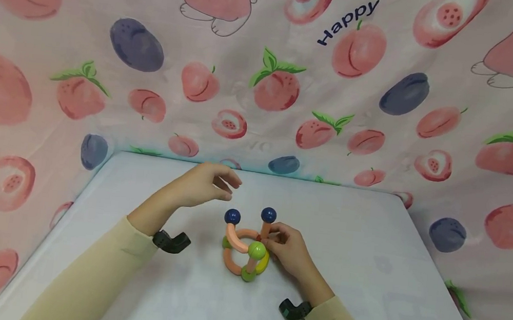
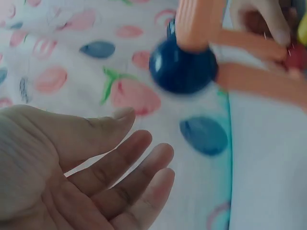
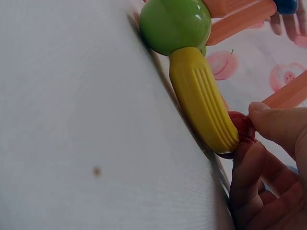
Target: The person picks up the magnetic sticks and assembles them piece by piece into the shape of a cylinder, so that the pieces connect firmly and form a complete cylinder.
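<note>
A toy structure of balls and rods stands on the table, with curved orange rods (image 1: 230, 261) and a curved yellow rod (image 3: 204, 100) forming a ring at its base. Green balls (image 3: 175, 24) join several rods. Two dark blue balls (image 1: 232, 216) top the raised orange rods. My right hand (image 1: 293, 251) pinches a red ball (image 3: 243, 125) at the ring's right side, between thumb and fingers. Behind and left of the structure, my left hand (image 1: 203, 183) hovers with loosely bent fingers, holding nothing. In the left wrist view, a blue ball (image 2: 182, 67) lies beyond its fingertips.
The white tabletop (image 1: 357, 272) spreads around the structure. A fruit-patterned cloth (image 1: 258, 41) hangs behind the table and along both sides. Each wrist carries a black camera mount (image 1: 169, 242), close above the table.
</note>
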`<state>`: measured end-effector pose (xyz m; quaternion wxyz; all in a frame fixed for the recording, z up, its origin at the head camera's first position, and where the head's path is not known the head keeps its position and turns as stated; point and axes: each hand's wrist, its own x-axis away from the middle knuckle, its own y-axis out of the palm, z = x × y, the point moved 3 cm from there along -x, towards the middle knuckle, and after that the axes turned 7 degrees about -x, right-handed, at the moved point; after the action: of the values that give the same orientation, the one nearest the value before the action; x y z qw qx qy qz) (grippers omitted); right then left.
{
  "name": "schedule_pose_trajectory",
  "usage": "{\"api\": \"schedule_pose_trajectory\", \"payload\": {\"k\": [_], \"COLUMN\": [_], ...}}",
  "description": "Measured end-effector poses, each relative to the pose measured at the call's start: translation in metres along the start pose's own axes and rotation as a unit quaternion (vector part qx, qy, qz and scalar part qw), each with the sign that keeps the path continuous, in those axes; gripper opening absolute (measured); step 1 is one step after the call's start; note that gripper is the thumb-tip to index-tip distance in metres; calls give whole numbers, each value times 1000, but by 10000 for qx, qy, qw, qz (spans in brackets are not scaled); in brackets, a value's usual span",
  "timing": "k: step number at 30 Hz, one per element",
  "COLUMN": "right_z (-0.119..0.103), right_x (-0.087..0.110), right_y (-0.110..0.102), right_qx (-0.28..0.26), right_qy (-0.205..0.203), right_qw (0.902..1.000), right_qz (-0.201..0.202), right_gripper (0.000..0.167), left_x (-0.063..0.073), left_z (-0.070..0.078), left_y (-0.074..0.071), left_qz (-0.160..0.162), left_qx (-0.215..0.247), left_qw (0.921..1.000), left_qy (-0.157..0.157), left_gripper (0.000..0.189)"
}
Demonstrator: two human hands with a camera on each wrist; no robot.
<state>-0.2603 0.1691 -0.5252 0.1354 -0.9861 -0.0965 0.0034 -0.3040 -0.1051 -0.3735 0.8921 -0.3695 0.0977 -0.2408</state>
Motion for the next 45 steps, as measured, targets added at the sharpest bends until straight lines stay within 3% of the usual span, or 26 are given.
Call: {"api": "schedule_pose_trajectory", "payload": {"k": [7,14,21,29,35,45], "right_z": [1,-1,0,0,1,1], "right_x": [1,1,2,3,3,2], "right_y": [0,1,0,0,0,0], "right_qx": [-25,-37,-59,-133,-77,-67], "right_qy": [37,9,3,-8,-22,-42], "right_qw": [10000,10000,9999,9998,9999,9999], "right_qz": [-15,-70,-81,-127,-88,-113], "right_gripper": [21,23,22,22,21,23], "left_x": [27,51,67,66,63,59], "left_z": [-48,-92,-122,-135,-135,-117], "left_y": [-21,-23,-23,-15,-2,16], "left_qz": [278,220,201,68,-181,-628], "left_qx": [-34,-260,-440,-877,-995,-995], "left_qw": [9984,9923,9812,9719,9689,9828], "left_qy": [-496,-1189,-1867,-2184,-2259,-1424], "left_gripper": [32,35,42,35,37,6]}}
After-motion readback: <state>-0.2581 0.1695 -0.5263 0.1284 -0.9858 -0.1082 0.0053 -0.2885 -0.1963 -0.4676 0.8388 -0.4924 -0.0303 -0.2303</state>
